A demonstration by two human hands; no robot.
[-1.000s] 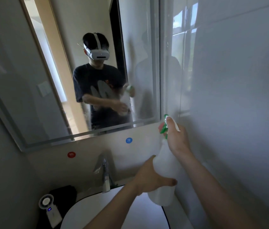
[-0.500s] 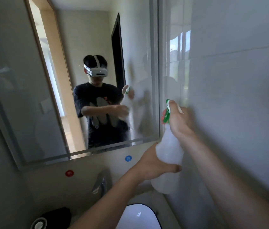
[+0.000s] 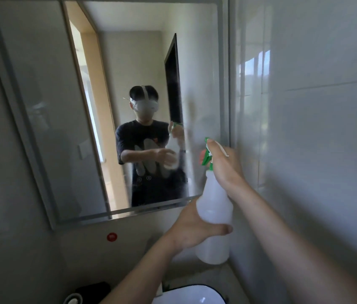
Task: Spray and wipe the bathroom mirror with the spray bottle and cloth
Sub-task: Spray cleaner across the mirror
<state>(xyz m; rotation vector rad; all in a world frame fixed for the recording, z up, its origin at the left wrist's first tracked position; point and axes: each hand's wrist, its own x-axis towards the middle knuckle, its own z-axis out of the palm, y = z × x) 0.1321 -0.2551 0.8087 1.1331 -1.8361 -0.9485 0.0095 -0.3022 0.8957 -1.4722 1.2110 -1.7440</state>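
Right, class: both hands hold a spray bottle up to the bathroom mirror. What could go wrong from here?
The spray bottle points near the right edge of the mirror, so mist may hit the tiled wall instead.
Both the left hand and right hand grip the bottle and no cloth is in view, so spray could run before wiping.
A slip might drop the bottle into the sink below.

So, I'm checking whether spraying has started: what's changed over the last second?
The spray bottle has risen from below the lower edge of the mirror to in front of its lower right corner. A faint haze now shows on the glass there, perhaps spray. Unchanged: the right hand grips the trigger head, the left hand holds the bottle's body.
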